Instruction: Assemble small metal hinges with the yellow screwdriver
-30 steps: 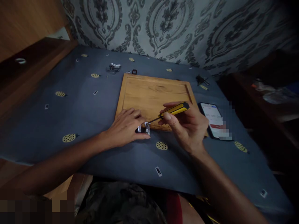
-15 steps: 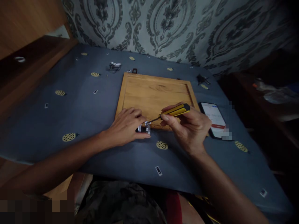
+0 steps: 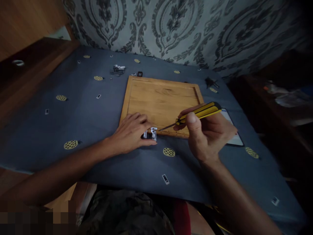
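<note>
Rimmed wooden board (image 3: 158, 98) lies flat on the cloth-covered bench (image 3: 83, 120). Shiny metal fitting (image 3: 153, 133), hinge-like, sits at the board's near edge, left of its middle; your left hand (image 3: 132, 131) grasps it, thumb on the near side, other fingers bent over the board's near left part. Your right hand (image 3: 211, 138), at the board's right side, has its fingers closed around a yellow-and-black screwdriver (image 3: 204, 111), handle raised, shaft slanting down leftward over the board. Tip is apart from the fitting, just to its right, by the board's near edge; contact with the wood: cannot tell. Right of the board, a phone (image 3: 227, 116), screen lit, partly hidden behind your right hand. Beyond the board's far left corner, small metal parts (image 3: 119, 69); just past its far edge, a small dark frame-shaped piece (image 3: 140, 74); beyond its far right corner, a black object (image 3: 211, 82), shape unclear.
</note>
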Demonstrator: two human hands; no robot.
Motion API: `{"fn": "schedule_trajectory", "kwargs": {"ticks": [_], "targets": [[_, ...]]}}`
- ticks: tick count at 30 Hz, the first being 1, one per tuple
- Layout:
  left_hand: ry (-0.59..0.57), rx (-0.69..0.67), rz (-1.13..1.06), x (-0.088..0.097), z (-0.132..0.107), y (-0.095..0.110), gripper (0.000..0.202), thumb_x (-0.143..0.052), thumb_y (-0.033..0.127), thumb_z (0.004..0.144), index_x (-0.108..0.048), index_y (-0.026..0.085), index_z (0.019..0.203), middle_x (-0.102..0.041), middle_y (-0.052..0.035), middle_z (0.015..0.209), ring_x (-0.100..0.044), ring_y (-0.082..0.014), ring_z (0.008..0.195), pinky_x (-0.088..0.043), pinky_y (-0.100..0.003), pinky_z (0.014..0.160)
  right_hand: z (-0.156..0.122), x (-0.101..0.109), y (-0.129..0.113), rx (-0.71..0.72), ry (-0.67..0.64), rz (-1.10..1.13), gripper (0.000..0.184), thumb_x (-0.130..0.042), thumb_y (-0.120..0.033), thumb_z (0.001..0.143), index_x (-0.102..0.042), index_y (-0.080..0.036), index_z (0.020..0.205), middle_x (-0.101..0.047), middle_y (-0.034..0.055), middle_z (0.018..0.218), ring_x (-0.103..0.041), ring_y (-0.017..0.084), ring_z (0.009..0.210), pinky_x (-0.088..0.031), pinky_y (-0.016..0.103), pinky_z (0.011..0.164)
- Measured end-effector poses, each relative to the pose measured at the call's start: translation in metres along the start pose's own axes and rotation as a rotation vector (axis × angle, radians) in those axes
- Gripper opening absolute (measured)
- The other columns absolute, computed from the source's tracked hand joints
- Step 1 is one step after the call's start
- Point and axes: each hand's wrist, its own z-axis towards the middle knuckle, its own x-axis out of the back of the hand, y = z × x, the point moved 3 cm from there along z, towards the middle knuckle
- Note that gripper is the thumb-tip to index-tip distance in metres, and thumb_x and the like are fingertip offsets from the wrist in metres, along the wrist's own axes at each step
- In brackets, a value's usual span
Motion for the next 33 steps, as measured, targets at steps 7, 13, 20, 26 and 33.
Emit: {"fn": "schedule_trajectory", "kwargs": {"ticks": [7, 13, 20, 26, 33], "targets": [[-0.004, 0.006, -0.01, 0.001, 0.0, 0.001, 0.047, -0.073, 0.057, 0.09, -0.071, 0.017, 0.114, -0.064, -0.0076, 0.106, -0.057, -0.0268, 0.104, -0.043, -0.038, 0.09, -0.003, -0.004, 0.007, -0.031, -0.06, -0.015, 0.027, -0.067, -0.05, 0.096, -0.072, -0.025, 0.088, -0.07, -0.0001, 0.072, -0.071, 0.017, 0.061, -0.056, 0.028, 0.051], [0.011, 0.001, -0.033, 0.001, 0.0, 0.0, 0.043, -0.07, 0.055, 0.093, -0.07, 0.018, 0.116, -0.064, -0.0078, 0.106, -0.056, -0.0275, 0.105, -0.043, -0.04, 0.091, -0.004, -0.006, 0.006, -0.021, -0.087, -0.032, 0.023, -0.067, -0.046, 0.096, -0.072, -0.025, 0.089, -0.071, 0.0006, 0.073, -0.072, 0.017, 0.064, -0.054, 0.028, 0.05], [0.028, -0.001, -0.024, 0.0, -0.001, 0.0, 0.043, -0.071, 0.055, 0.091, -0.07, 0.018, 0.113, -0.064, -0.0071, 0.106, -0.057, -0.0271, 0.105, -0.043, -0.039, 0.091, -0.004, -0.007, 0.003, 0.005, -0.106, -0.025, 0.023, -0.067, -0.043, 0.097, -0.071, -0.025, 0.084, -0.071, 0.0014, 0.077, -0.072, 0.017, 0.067, -0.054, 0.029, 0.053], [0.019, -0.006, -0.019, 0.0, 0.0, 0.0, 0.043, -0.071, 0.055, 0.092, -0.07, 0.018, 0.112, -0.063, -0.0082, 0.108, -0.057, -0.0276, 0.105, -0.044, -0.04, 0.09, -0.002, -0.006, -0.007, 0.111, -0.151, -0.058, 0.012, -0.069, -0.034, 0.095, -0.071, -0.025, 0.087, -0.073, 0.0023, 0.083, -0.069, 0.017, 0.065, -0.057, 0.033, 0.059], [0.013, -0.011, -0.02, 0.002, -0.001, 0.001, 0.043, -0.069, 0.055, 0.094, -0.068, 0.018, 0.116, -0.063, -0.0075, 0.107, -0.057, -0.0262, 0.102, -0.043, -0.039, 0.088, -0.001, -0.007, -0.018, 0.393, -0.266, -0.075, 0.006, -0.066, -0.026, 0.093, -0.072, -0.024, 0.095, -0.075, 0.0035, 0.08, -0.069, 0.019, 0.066, -0.056, 0.034, 0.058]]}}
